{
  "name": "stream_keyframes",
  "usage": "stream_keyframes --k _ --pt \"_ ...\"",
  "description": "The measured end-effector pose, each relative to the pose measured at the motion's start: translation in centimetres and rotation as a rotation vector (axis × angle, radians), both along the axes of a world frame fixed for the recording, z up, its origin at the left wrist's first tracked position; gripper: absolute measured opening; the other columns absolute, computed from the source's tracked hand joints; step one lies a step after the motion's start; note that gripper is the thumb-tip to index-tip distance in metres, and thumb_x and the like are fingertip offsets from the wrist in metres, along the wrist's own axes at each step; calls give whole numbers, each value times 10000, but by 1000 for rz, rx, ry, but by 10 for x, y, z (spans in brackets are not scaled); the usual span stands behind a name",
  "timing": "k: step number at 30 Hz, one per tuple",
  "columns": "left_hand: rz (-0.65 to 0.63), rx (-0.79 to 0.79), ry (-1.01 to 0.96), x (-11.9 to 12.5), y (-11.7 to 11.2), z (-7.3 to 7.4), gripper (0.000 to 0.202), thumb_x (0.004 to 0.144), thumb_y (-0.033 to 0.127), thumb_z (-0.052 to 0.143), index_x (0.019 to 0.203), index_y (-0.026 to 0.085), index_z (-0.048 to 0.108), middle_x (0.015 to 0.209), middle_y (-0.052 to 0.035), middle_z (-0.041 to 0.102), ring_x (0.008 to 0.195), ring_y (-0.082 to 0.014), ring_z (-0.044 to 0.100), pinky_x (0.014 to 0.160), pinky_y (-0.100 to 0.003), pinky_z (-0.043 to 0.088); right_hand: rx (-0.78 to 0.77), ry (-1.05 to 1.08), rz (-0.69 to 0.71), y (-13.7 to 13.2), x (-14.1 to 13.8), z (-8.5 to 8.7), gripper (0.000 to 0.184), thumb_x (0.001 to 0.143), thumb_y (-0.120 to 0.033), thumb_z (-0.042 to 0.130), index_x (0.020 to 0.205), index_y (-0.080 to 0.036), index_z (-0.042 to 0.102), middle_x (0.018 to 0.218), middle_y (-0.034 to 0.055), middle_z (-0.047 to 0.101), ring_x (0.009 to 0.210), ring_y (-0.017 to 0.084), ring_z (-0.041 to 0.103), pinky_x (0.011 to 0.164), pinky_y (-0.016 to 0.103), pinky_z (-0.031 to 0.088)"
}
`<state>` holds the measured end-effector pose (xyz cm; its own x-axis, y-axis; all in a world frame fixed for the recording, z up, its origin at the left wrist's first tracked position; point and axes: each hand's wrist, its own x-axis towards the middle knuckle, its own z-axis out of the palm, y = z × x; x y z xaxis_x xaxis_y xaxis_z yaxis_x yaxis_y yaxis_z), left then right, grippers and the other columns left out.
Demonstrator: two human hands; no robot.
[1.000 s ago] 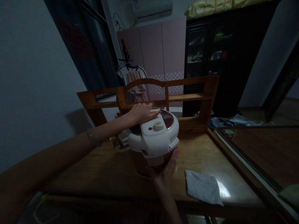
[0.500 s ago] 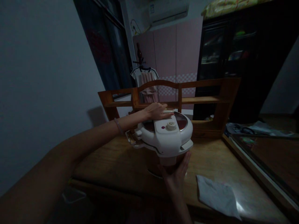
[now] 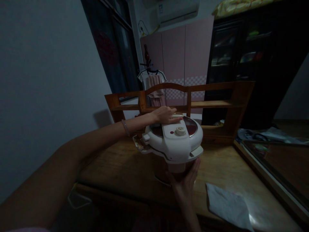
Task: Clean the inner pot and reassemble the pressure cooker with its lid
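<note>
A white electric pressure cooker point(image 3: 177, 148) stands on the wooden desk, its lid on top. My left hand point(image 3: 166, 115) reaches across from the left and is closed around the lid's handle point(image 3: 178, 114); part of the handle is hidden under the fingers. On the lid are a round steam valve point(image 3: 180, 130) and a small red button. Lower down, my right hand point(image 3: 185, 185) rests against the cooker's front, thumb and fingers spread along the dark lower body. A grey cloth point(image 3: 227, 204) lies flat to the right of that hand.
Behind the cooker rises a wooden shelf rack point(image 3: 214, 103) along the desk's back edge. The desk point(image 3: 116, 167) meets a wall on the left. To the right is a dark-framed board point(image 3: 277, 161). Clothes point(image 3: 155, 85) hang farther back, before pink cabinets point(image 3: 172, 54).
The whole view has shifted slightly, so things sit a little farther right. Both hands keep their places on the cooker, which shows no clear movement.
</note>
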<state>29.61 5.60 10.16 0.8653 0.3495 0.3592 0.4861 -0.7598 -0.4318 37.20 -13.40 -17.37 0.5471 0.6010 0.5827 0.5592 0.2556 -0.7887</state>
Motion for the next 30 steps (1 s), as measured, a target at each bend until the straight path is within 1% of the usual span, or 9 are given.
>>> stream_keyframes --k 6,10,13,17,20,23,28,30 --pt "-76 -55 51 2 4 7 644 938 695 347 1008 124 638 792 -118 707 692 -206 674 567 -299 348 5 -2 -6 0 -1 1 1349 682 -659 779 1606 -134 -51 1664 214 -19 1521 416 59 1164 667 188" --pt "-104 -58 19 0 8 4 634 944 685 338 988 124 630 818 -117 704 704 -204 671 582 -295 362 30 -29 1 1 0 0 1342 697 -648 771 1602 -133 -75 1662 222 -31 1519 418 62 1154 669 207" --pt "-134 -76 15 -3 13 2 614 947 674 345 972 126 621 810 -120 701 716 -211 673 594 -294 378 19 -7 7 0 0 1 1346 690 -641 782 1603 -147 -77 1663 216 -25 1521 413 64 1155 663 215" --pt "-241 -143 55 -12 21 5 533 952 628 371 964 142 590 839 -122 701 749 -212 669 634 -293 410 0 30 -2 -1 -2 5 1352 678 -645 792 1606 -148 -56 1663 218 -3 1519 413 76 1162 661 207" --pt "-308 -187 65 -16 22 6 483 951 607 395 964 157 568 878 -118 698 779 -204 667 670 -287 427 -1 41 1 -2 -3 6 1364 667 -646 801 1607 -152 -56 1664 215 -6 1518 415 79 1164 661 204" --pt "-318 -197 52 -17 20 5 453 953 594 405 956 166 555 890 -110 692 780 -198 661 676 -281 425 3 55 0 -2 -3 6 1378 652 -642 816 1608 -159 -53 1665 211 7 1520 407 90 1172 644 209" --pt "-292 -178 46 -14 15 4 453 953 599 401 952 171 550 873 -104 688 764 -198 654 665 -284 414 -5 65 6 -2 -4 5 1350 672 -618 812 1609 -181 -55 1667 204 13 1520 405 96 1162 646 231" --pt "-280 -173 46 -14 14 5 446 950 598 407 930 175 547 857 -98 686 731 -193 643 646 -283 405 -7 84 20 -3 -4 6 1339 678 -605 811 1610 -188 -56 1670 193 1 1523 402 82 1167 640 226"
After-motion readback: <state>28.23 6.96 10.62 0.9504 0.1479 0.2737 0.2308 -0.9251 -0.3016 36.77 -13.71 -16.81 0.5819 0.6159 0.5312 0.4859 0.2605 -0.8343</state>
